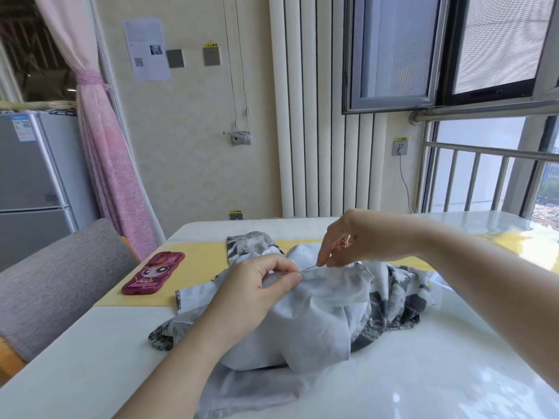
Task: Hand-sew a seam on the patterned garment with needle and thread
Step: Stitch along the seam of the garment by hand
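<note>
At mid-surface, over the bunched fabric: left hand [260, 287] pinches a raised fold of the patterned garment [320, 316] between thumb and forefinger, other fingers curled under. Opposite it, right hand [348, 241] reaches in from the far side, wrist bent down. Its fingertips pinch the needle [310, 267], a thin sliver that's hard to resolve, right at the fold and just beside the left thumb. Pale thread [345, 244] loops across the right hand's fingers; can't tell where it runs from there.

The garment lies heaped, pale reverse side up in the middle. Grey zigzag print shows at the right and along the hems at the left and far edges. It sits partly on a yellow mat [196, 267], partly on the glossy white surface [438, 373].

A phone [152, 276] in a magenta cartoon case lies flat on the mat, left of the garment and apart from it. There's a grey upholstered chair [60, 285] at the surface's left edge. Behind: fridge [30, 176], tied pink curtain [102, 152], white column radiator [314, 116], window [393, 49] with a metal railing [490, 151] at right.
</note>
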`<state>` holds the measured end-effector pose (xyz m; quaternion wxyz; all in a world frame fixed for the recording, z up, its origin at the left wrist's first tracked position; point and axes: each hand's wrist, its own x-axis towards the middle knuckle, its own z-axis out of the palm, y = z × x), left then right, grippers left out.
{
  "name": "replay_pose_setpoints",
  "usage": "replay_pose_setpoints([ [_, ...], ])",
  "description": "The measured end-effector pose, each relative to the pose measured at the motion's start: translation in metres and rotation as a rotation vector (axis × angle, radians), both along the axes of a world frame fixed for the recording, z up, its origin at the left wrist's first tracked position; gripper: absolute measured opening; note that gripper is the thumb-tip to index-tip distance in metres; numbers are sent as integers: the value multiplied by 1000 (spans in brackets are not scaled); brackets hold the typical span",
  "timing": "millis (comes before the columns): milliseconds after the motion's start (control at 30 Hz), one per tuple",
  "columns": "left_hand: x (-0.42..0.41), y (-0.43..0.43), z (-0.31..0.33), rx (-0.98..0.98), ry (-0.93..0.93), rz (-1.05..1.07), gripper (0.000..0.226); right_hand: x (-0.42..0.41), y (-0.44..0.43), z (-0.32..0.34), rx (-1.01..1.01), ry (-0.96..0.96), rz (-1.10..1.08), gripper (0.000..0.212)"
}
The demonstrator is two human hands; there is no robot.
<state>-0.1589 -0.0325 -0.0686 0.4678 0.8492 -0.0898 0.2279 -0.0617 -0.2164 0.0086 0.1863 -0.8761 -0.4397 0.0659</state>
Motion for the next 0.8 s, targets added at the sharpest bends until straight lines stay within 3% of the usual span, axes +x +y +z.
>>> replay_pose_setpoints([
  [467, 3, 0, -1, -31, 13, -12, 15, 3, -1, -1, 23, 72, 27, 11],
  [800, 2, -3, -1, -35, 25, -30, 20, 3, 1, -3, 8, 70, 40, 21],
])
